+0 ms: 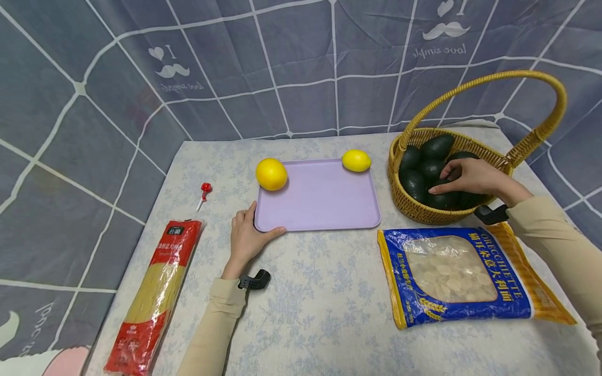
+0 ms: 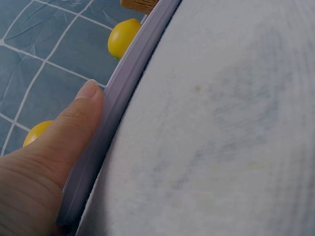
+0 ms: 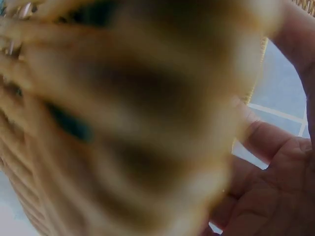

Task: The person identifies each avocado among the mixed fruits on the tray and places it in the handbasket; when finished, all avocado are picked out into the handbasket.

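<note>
My left hand (image 1: 246,237) holds the near left corner of a lilac tray (image 1: 320,201), fingers along its left side. In the left wrist view the thumb (image 2: 78,120) presses against the tray's rim (image 2: 120,73). A round yellow-orange fruit (image 1: 271,174) sits at the tray's far left corner, a lemon (image 1: 356,160) at the far right one. Inside a wicker basket (image 1: 409,206), my right hand (image 1: 475,177) reaches over dark green avocados (image 1: 414,184), thumb and fingers apart with the fingertips at the fruit. Blurred wicker (image 3: 123,123) covers much of the right wrist view.
A blue and yellow bag of orecchiette (image 1: 447,277) lies in front of the basket, under the right forearm. On the left are a red pack of long pasta (image 1: 157,292) and a red lollipop (image 1: 205,193). The basket's tall handle (image 1: 489,78) arches above the right hand.
</note>
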Demonstrator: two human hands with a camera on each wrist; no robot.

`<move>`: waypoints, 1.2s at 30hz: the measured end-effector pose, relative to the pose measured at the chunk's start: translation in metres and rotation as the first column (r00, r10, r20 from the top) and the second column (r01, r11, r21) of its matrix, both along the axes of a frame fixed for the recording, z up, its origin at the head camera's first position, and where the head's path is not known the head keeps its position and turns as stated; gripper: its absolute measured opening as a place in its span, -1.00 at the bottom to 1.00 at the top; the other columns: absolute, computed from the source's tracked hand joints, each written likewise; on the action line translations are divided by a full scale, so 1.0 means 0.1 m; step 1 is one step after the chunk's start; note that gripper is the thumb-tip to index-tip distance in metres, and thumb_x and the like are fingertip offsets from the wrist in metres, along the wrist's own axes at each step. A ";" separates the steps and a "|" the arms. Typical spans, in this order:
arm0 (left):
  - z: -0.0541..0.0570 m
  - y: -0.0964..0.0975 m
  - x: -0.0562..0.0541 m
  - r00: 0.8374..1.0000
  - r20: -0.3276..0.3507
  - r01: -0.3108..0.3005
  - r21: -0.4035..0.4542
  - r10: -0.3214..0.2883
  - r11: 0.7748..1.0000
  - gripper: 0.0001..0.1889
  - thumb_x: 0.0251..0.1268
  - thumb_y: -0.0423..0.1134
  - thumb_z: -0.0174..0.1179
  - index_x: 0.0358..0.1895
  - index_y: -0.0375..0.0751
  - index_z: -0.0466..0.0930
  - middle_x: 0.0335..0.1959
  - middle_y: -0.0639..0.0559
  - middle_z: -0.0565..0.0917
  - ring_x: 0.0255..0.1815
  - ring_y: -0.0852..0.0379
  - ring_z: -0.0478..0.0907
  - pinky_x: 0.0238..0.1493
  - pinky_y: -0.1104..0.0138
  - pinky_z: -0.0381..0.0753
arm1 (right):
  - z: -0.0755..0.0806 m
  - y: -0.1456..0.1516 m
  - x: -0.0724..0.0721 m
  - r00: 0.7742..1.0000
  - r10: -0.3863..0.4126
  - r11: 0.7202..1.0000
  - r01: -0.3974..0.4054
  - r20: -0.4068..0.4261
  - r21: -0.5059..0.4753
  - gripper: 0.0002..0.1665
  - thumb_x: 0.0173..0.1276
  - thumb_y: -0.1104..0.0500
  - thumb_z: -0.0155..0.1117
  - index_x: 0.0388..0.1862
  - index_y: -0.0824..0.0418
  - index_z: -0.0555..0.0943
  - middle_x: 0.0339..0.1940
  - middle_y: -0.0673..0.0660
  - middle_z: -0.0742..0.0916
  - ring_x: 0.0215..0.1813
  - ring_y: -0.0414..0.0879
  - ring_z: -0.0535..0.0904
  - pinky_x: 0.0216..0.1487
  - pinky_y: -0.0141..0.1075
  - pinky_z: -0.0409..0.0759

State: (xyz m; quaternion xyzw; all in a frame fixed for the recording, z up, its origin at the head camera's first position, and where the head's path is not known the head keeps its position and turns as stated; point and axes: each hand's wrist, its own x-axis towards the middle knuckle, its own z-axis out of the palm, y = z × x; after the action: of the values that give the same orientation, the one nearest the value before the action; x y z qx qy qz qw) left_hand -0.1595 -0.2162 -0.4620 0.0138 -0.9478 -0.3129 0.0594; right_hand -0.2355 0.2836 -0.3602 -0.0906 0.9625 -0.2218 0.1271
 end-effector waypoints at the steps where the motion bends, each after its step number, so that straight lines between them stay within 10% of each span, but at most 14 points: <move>1: 0.00 0.00 0.00 1.000 0.001 0.000 0.000 0.000 1.000 0.14 -0.16 0.22 0.45 0.45 -0.32 0.10 0.02 -0.29 0.33 -0.02 -0.15 0.21 -0.03 0.08 0.23 | 0.00 0.01 0.00 1.000 0.001 1.000 -0.001 0.003 -0.002 -0.30 0.01 -0.24 0.47 -0.16 0.31 0.54 -0.20 0.19 0.62 -0.23 0.07 0.48 -0.28 -0.11 0.42; 36: -0.01 -0.01 -0.01 1.000 0.007 -0.006 -0.002 0.006 1.000 0.15 -0.18 0.23 0.45 0.46 -0.30 0.10 0.02 -0.28 0.33 -0.01 -0.15 0.21 -0.04 0.09 0.25 | 0.06 0.04 0.01 1.000 -0.006 0.999 0.006 -0.002 -0.049 -0.44 0.13 -0.16 0.43 -0.18 0.29 0.59 -0.32 0.08 0.66 -0.27 -0.04 0.50 -0.28 -0.19 0.41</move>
State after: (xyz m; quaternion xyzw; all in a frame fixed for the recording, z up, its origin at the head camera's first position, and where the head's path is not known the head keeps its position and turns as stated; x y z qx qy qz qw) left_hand -0.1601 -0.2167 -0.4628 0.0177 -0.9483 -0.3117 0.0571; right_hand -0.2343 0.2873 -0.3540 -0.0911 0.9572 -0.2456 0.1234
